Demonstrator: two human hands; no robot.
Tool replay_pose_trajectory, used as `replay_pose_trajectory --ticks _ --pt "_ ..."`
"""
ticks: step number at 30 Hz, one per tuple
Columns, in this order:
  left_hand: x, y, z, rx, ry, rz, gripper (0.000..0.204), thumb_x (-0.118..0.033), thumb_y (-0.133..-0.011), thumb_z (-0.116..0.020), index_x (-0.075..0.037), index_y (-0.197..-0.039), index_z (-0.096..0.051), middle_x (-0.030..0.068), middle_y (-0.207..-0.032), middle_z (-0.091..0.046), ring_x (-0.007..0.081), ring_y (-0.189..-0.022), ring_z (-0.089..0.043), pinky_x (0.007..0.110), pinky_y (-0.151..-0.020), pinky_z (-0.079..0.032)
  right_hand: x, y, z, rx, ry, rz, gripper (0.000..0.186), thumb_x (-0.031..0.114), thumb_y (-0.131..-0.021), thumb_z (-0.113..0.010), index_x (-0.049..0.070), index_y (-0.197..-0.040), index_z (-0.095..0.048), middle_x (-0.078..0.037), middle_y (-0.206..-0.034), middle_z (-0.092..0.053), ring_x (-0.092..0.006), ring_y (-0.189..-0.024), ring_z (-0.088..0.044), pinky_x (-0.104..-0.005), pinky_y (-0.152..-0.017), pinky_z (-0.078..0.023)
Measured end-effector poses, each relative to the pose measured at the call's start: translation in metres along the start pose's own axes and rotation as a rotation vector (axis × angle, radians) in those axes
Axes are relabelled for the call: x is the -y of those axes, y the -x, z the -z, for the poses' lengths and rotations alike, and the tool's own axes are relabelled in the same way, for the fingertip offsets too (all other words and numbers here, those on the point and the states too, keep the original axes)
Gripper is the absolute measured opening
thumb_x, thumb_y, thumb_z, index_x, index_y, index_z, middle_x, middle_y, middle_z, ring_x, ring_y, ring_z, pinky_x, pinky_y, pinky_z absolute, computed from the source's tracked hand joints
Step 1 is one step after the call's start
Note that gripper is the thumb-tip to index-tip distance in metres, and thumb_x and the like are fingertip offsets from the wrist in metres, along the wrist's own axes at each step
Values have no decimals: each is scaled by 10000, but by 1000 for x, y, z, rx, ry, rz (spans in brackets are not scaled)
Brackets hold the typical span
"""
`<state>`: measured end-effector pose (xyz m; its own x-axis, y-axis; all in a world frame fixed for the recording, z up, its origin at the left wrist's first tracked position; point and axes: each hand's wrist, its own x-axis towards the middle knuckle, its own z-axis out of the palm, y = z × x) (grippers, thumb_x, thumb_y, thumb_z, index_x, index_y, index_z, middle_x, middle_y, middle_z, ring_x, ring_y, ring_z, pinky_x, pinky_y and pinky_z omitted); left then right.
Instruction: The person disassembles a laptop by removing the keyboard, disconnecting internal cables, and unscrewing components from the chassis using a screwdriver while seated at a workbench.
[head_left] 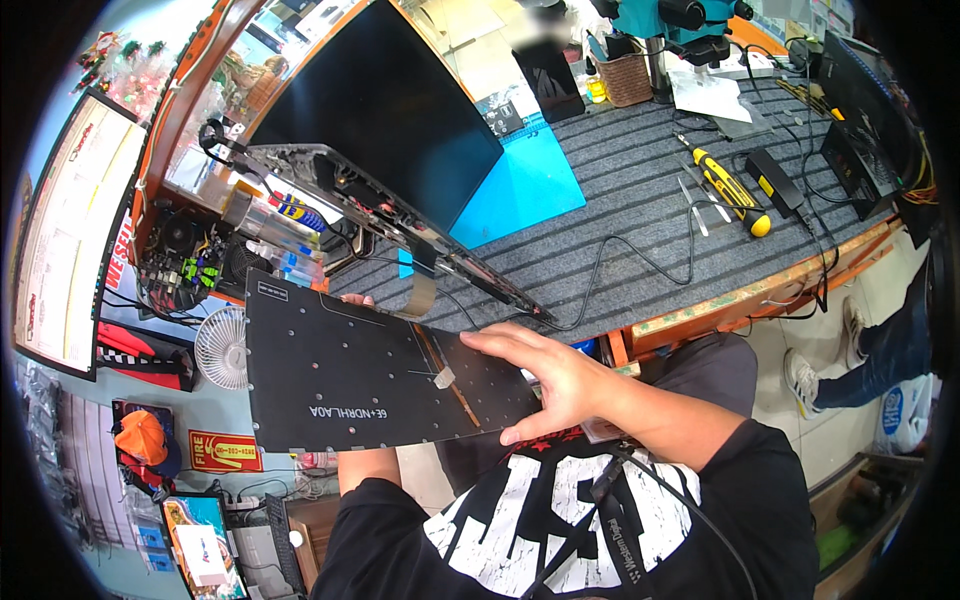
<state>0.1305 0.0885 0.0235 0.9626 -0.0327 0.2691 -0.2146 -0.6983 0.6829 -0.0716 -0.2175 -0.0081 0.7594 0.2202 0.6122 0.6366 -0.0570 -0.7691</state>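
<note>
Between my hands is a laptop keyboard (330, 365), tilted so that its flat black back shows, dotted with small metal spots. An orange-brown ribbon cable (455, 390) runs across it, with a piece of tape on it. My right hand (555, 378) grips the right end, thumb at the lower corner and fingers along the upper edge. Only fingertips of my left hand (357, 299) show over the far edge; the rest is behind the keyboard. Just beyond stands an opened laptop with a dark screen (385, 120); its base (400, 235) is seen nearly edge-on, with inner parts exposed.
A grey striped mat (620, 200) covers the bench, with a blue work mat (540, 190) on it. To the right lie a yellow-black screwdriver (730, 190), a power adapter (775, 183) and loose cables. A white fan (222, 348) stands left. Another person's legs (880, 350) are at right.
</note>
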Motion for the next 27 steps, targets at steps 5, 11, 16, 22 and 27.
replay_pose_trajectory --ticks 5,11,16,22,27 --pt "0 0 -1 15 -121 -100 290 -271 -1121 -549 -36 -1187 -706 39 -1018 -690 133 -912 -657 293 -838 -532 0 0 0 10 -16 -24 1192 470 -733 -1017 16 -1688 -466 -246 -1611 -548 -408 -1471 -577 -476 -1213 -493" --pt "41 -15 -5 11 93 -41 367 -331 -1154 -501 -32 -1194 -710 38 -1019 -694 130 -877 -654 290 -815 -534 0 0 0 13 -8 -22 1215 484 -716 -1023 -4 -1682 -471 -251 -1622 -547 -409 -1486 -569 -476 -1224 -486" --pt "90 -30 -12 -23 264 -107 415 -369 -1166 -482 -27 -1188 -716 34 -1028 -699 124 -887 -659 288 -810 -534 1 0 0 14 -27 -36 1208 472 -714 -1021 -1 -1682 -475 -251 -1622 -548 -409 -1488 -568 -474 -1225 -486" --pt "176 -74 -33 -27 892 -159 426 -373 -1161 -511 -6 -1189 -727 56 -1096 -732 123 -869 -668 269 -760 -525 1 0 1 9 11 -3 1170 450 -763 -1002 45 -1707 -443 -238 -1599 -548 -406 -1457 -584 -472 -1203 -501" --pt "249 -99 -43 9 1051 -132 498 -452 -1149 -562 10 -1309 -654 100 -1173 -747 178 -923 -721 313 -817 -589 1 0 0 5 33 -6 1158 442 -758 -1006 41 -1697 -460 -230 -1598 -552 -400 -1462 -582 -466 -1205 -499"
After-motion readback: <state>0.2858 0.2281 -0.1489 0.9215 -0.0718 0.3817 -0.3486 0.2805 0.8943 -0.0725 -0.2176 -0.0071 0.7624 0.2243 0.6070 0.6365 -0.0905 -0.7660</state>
